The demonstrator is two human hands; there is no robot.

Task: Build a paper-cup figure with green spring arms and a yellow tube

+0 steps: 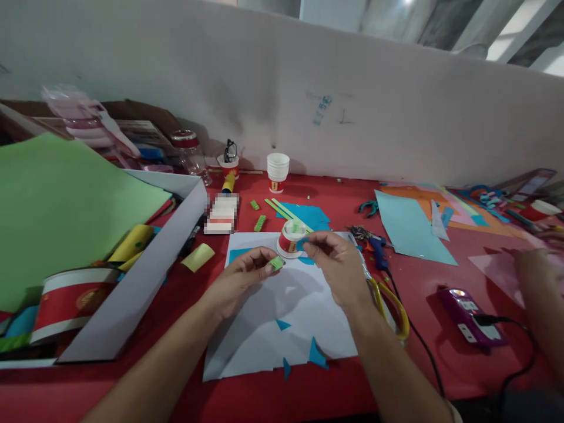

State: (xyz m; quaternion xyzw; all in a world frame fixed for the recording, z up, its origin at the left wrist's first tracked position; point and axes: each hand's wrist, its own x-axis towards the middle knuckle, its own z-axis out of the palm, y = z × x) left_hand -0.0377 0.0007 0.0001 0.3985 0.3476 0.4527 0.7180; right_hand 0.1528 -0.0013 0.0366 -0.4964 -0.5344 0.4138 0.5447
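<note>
My left hand (240, 276) pinches a small folded green paper strip (276, 263) between thumb and fingers. A small round blue paper piece (302, 243) is pinched in my right hand (339, 267), just in front of a red and white paper cup (288, 239). The cup stands on a white round base at the top of a white paper sheet (282, 305), with a bit of green paper at its top. Blue paper scraps (317, 355) lie near the sheet's front edge. Behind the cup are more folded green strips (260, 222) and flat green strips (284, 211) on blue paper (315, 216).
Yellow-handled scissors (399, 311), a blue glue gun (378, 251) and a purple power strip (471, 317) with a cord lie right. A person's arm (540, 294) reaches in there. Left stands a white box (145, 288); stacked cups (278, 171) stand at the back.
</note>
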